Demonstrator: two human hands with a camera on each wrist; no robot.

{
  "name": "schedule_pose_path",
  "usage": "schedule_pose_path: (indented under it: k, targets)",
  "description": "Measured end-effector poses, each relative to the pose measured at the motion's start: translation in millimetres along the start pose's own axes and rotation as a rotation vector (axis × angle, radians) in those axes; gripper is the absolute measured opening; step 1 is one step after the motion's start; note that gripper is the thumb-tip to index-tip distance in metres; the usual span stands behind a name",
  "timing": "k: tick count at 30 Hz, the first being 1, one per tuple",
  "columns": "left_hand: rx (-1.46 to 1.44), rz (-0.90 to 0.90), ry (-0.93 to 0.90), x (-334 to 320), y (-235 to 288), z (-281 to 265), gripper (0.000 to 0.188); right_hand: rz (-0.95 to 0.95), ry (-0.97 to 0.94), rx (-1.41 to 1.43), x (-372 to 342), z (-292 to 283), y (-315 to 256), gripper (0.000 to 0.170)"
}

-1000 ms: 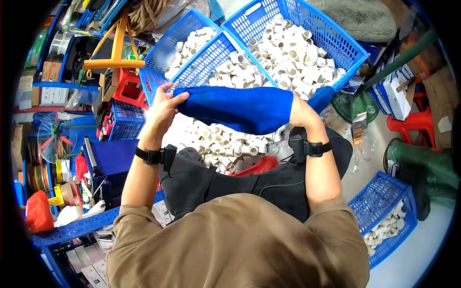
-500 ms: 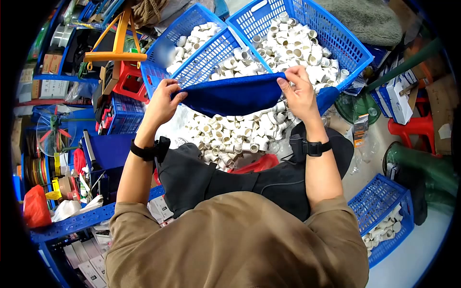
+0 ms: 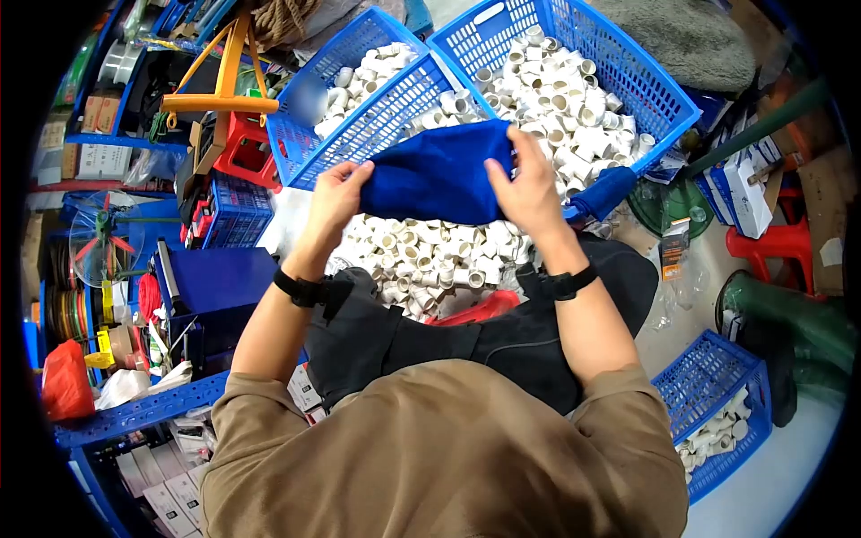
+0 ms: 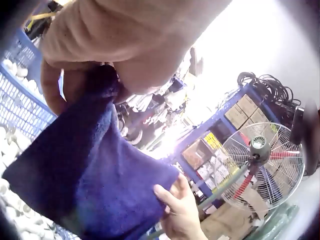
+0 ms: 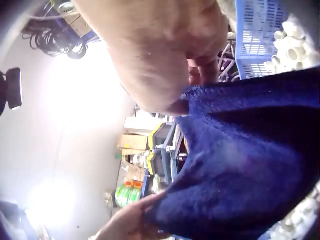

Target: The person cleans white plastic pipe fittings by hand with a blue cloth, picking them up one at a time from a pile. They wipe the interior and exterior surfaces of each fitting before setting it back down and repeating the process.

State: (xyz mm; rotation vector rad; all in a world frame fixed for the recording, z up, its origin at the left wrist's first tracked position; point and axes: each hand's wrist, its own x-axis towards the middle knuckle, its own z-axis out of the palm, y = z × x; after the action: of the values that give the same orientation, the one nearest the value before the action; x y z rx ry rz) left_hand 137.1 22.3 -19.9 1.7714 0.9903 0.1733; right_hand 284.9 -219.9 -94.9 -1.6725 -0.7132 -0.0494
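Observation:
A blue cloth (image 3: 439, 175) with a soft, fuzzy face is stretched between my two hands above heaped white pipe fittings (image 3: 435, 255). My left hand (image 3: 336, 199) pinches its left end between thumb and fingers. At the other end my right hand (image 3: 531, 184) grips the edge, the thumb on the near side and part of the fingers behind the fabric. In the left wrist view the cloth (image 4: 110, 175) hangs in folds from the left hand (image 4: 120, 45). The right wrist view shows a thick upper edge on the cloth (image 5: 225, 165).
Blue plastic baskets (image 3: 628, 76) of white fittings stand ahead. A second blue cloth (image 3: 605, 190) lies by the right one's near corner. Another basket (image 3: 713, 377) stands at right, near a red stool (image 3: 776, 242). Shelving (image 3: 161, 408) and a fan (image 3: 106, 240) are at left.
The right hand, partly hidden by the cloth at first, came up to its top edge and has moved left. The left hand shifted right, so the cloth spans less width and hangs fuller.

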Motion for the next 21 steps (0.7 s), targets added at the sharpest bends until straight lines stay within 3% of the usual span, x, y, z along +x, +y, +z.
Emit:
schedule_pose_path:
  k: [2, 3, 6, 8, 10, 11, 15, 17, 19, 21]
  targets:
    - [-0.021, -0.047, -0.031, -9.0, 2.1, 23.2, 0.027, -0.023, -0.051, -0.01, -13.5, 17.1, -5.2, 0.044]
    - [0.104, -0.016, -0.072, -14.7, 7.6, 29.9, 0.031, -0.072, -0.1, 0.025, -17.3, 21.9, -11.2, 0.045]
    - [-0.046, 0.112, -0.179, -22.6, 2.6, 56.5, 0.036, -0.232, -0.293, 0.011, -27.3, 28.4, -24.3, 0.046]
    - [0.155, 0.153, -0.269, -29.0, 10.6, 59.5, 0.036, -0.193, -0.349, 0.057, -33.6, 24.8, -28.8, 0.046]
    - [0.241, 0.316, -0.278, -36.3, 9.9, 65.6, 0.042, -0.182, -0.373, 0.04, -33.4, 20.7, -26.7, 0.045]
    - [0.232, 0.311, -0.29, -35.7, 10.6, 67.7, 0.055, -0.225, -0.373, 0.026, -34.0, 15.9, -26.0, 0.044]
    - [0.425, 0.346, -0.189, -36.2, 14.6, 74.2, 0.06, -0.309, -0.35, 0.036, -39.3, 18.5, -23.8, 0.043]
    - [0.399, 0.367, -0.21, -33.6, 9.8, 72.7, 0.059, -0.308, -0.359, 0.05, -39.5, 16.7, -25.0, 0.044]
    - [0.374, 0.356, -0.27, -29.9, 5.5, 68.2, 0.05, -0.189, -0.523, 0.035, -35.2, 7.4, -26.3, 0.048]
    - [0.238, 0.337, -0.322, -22.9, 1.4, 63.4, 0.033, -0.192, -0.283, 0.189, -31.4, 13.6, -15.4, 0.043]
